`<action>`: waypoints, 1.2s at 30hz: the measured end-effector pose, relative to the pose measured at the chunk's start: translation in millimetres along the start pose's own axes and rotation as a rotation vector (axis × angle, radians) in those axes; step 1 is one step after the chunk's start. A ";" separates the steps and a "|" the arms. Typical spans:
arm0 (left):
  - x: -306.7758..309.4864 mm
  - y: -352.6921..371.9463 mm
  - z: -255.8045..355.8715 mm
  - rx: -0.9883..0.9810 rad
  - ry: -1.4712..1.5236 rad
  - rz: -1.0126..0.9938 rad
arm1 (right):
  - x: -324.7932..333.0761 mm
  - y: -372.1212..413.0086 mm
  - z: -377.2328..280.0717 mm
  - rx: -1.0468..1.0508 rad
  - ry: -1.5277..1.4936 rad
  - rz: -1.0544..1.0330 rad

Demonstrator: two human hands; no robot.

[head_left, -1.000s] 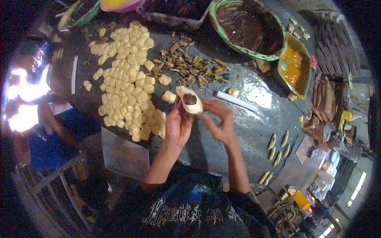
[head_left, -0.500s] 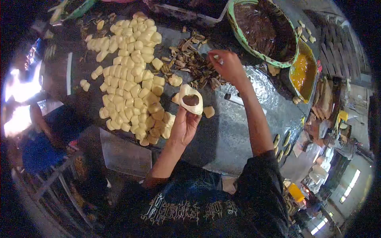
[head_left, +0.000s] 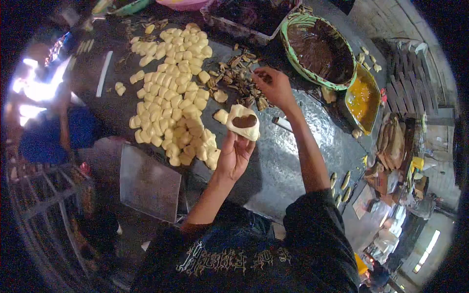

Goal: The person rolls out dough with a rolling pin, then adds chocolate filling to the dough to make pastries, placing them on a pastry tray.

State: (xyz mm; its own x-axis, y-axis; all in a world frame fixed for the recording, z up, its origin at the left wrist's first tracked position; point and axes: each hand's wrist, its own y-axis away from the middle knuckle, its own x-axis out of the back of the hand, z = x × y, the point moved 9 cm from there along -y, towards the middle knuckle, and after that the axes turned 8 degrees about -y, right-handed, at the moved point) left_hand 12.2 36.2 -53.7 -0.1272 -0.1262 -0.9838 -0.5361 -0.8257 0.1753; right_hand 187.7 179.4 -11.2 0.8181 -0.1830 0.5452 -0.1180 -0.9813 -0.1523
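Filled dough [head_left: 247, 131] held atop left fingers [head_left: 244, 145]

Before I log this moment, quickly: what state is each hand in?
Left hand: holding a dough piece with brown filling on it.
Right hand: curled at the brown pieces; cannot tell whether it holds any.

The dark table [head_left: 276, 180] is covered left of centre by pale dough pieces [head_left: 171, 97]. Brown strips [head_left: 229, 78] are scattered at upper centre; a green-rimmed basin [head_left: 292, 52] is set upper right.
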 end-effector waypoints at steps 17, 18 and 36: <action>-137.5 117.9 -178.7 0.216 -0.128 -0.349 | 224.2 330.2 -265.6 0.497 0.272 0.104; -141.5 123.0 -184.2 0.205 -0.169 -0.394 | 227.7 342.2 -266.6 0.524 0.304 0.122; -196.3 94.4 -146.8 0.080 -0.783 -0.611 | 231.4 306.0 -244.7 0.393 0.325 0.384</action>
State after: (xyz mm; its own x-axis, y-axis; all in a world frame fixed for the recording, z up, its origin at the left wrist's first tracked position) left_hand 109.1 -97.7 150.4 -0.3097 0.7300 -0.6093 -0.7442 -0.5850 -0.3225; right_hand 203.2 -177.9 270.0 0.5387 -0.5867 0.6047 -0.1031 -0.7582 -0.6438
